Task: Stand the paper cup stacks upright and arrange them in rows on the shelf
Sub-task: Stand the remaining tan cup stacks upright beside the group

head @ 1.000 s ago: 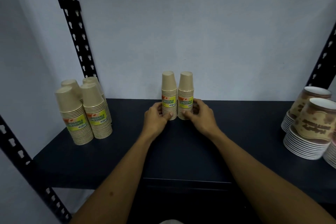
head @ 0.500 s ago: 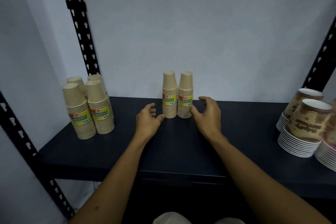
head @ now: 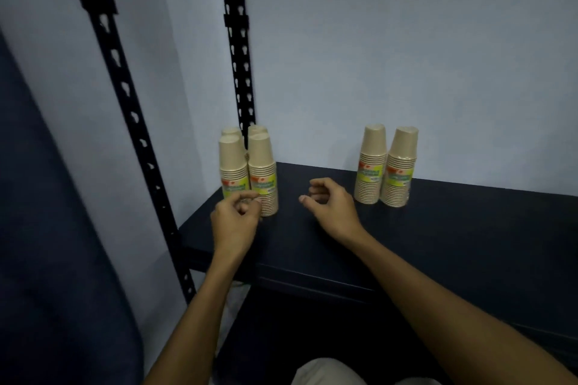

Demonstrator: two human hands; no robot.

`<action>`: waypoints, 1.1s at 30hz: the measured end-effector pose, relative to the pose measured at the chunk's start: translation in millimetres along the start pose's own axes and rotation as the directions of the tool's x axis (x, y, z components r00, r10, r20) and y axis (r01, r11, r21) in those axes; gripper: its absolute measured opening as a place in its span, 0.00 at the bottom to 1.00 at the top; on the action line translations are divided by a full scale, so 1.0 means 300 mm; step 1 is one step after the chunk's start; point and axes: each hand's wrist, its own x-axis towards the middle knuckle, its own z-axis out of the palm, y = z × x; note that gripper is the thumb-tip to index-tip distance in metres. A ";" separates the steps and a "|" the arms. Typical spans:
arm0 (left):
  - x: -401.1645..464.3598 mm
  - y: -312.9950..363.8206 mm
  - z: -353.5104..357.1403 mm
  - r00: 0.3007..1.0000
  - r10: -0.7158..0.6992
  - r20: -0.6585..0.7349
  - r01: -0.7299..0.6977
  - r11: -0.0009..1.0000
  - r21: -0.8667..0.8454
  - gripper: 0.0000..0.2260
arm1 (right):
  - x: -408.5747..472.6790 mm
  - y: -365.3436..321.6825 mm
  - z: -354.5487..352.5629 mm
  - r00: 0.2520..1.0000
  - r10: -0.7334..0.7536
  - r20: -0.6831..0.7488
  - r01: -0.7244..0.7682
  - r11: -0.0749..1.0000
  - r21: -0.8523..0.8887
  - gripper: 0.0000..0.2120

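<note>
Left hand [head: 234, 222] half-curled at the base of the four-stack cluster [head: 248, 172], frame centre-left; contact unclear. Right hand [head: 331, 209] loosely curled, empty, mid-shelf [head: 453, 228]. Pair [head: 386, 167] upright, centre-right. Grip stacks low, slide, don't tip.

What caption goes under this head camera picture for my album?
Two bare hands, left hand and right hand, hover over a dark shelf between four tan paper cup stacks and two more.
</note>
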 end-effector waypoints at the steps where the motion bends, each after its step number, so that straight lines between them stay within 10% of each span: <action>1: 0.012 -0.010 -0.038 0.999 -0.010 -0.047 0.010 1.000 0.013 0.05 | 0.013 -0.009 0.029 0.999 0.005 0.050 -0.005 1.000 -0.010 0.23; 11: 0.101 -0.050 -0.148 0.991 -0.127 0.046 0.118 0.980 0.162 0.30 | 0.062 -0.060 0.203 0.987 -0.013 0.160 -0.009 0.990 0.139 0.26; 33: 0.024 0.005 0.090 0.948 -0.060 0.312 0.044 0.997 0.059 0.21 | -0.011 0.034 -0.088 0.996 0.004 0.087 -0.009 0.999 0.052 0.24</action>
